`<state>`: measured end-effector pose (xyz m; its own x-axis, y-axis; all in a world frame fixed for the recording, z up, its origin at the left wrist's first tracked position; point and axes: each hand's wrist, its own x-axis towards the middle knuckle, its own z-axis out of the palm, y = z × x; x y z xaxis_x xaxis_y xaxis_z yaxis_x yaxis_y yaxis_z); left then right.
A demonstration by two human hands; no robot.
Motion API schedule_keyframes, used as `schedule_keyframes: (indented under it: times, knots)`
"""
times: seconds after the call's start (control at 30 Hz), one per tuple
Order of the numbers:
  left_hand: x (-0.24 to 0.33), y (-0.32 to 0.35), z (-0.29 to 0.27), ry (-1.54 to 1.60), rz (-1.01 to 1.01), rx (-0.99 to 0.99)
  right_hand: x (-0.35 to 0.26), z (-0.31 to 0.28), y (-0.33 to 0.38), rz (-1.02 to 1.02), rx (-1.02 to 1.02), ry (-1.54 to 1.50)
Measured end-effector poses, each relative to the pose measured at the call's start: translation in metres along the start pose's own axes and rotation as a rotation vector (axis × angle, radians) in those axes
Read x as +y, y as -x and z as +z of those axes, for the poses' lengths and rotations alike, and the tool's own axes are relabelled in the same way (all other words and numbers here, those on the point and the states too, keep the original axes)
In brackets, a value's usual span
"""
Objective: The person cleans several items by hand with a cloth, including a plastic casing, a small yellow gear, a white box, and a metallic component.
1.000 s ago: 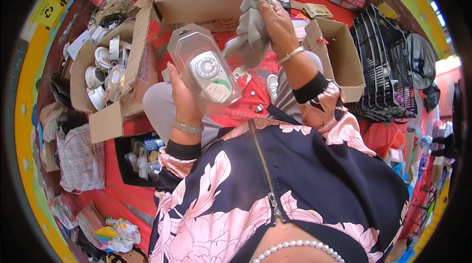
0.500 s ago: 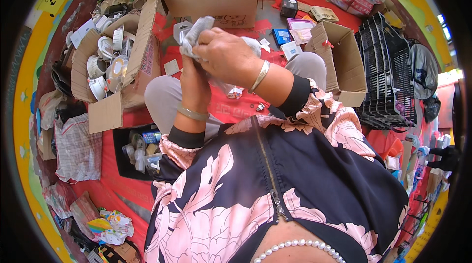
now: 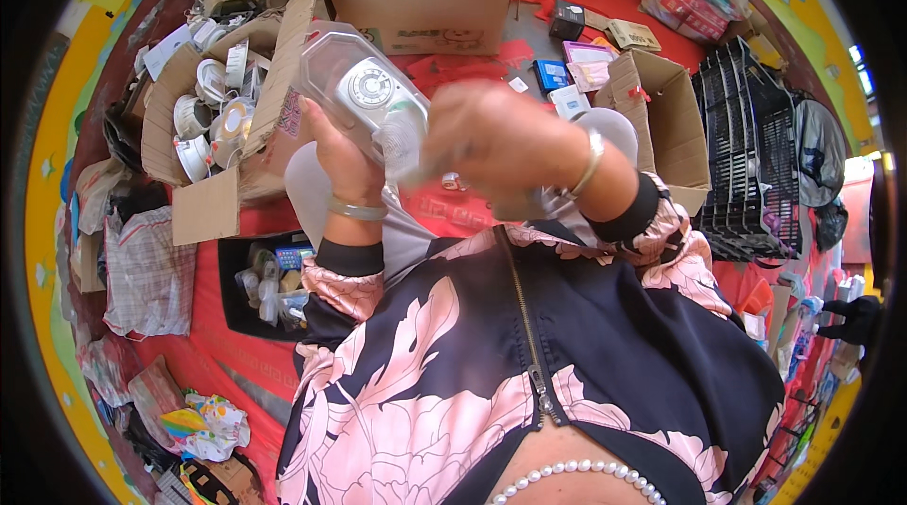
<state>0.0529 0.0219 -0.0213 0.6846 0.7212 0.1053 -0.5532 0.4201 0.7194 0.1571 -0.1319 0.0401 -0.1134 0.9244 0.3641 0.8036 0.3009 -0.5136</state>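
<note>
My left hand [image 3: 348,163] is closed around the lower side of a clear plastic case [image 3: 323,50], tilted up between my knees. Inside it shows a silver-white panel with a round dial [image 3: 370,86]; I cannot tell what kind of device it is. A grey-white cloth [image 3: 404,138] lies against the lower end of the case and stretches toward my right hand [image 3: 510,135]. That hand is smeared by motion, its fingers curled in on the cloth, just right of the case.
An open carton [image 3: 416,9] stands ahead. Left of me, another carton [image 3: 208,198] holds white round fittings, with a black bin [image 3: 250,316] nearer. To the right are a smaller carton [image 3: 675,127] and a black crate [image 3: 746,155]. Small boxes [image 3: 567,21] lie on the red floor covering.
My right hand has moved right and down, away from my left hand. The case, mostly hidden behind the cloth and hands before, now shows its dial side.
</note>
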Motion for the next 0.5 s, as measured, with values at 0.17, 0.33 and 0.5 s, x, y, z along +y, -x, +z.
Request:
schedule_keyframes:
  times: [0.17,0.33,0.5]
  knots:
    - [0.002,0.013,0.015,-0.043,-0.126,-0.085,0.002,-0.055,-0.022,-0.100,0.492,0.344]
    - [-0.007,0.025,0.028,-0.087,-0.125,-0.179,0.008,-0.017,-0.041,-0.121,0.308,0.278]
    - [0.000,0.024,0.013,-0.080,-0.192,-0.270,0.045,-0.017,-0.028,-0.023,0.349,0.293]
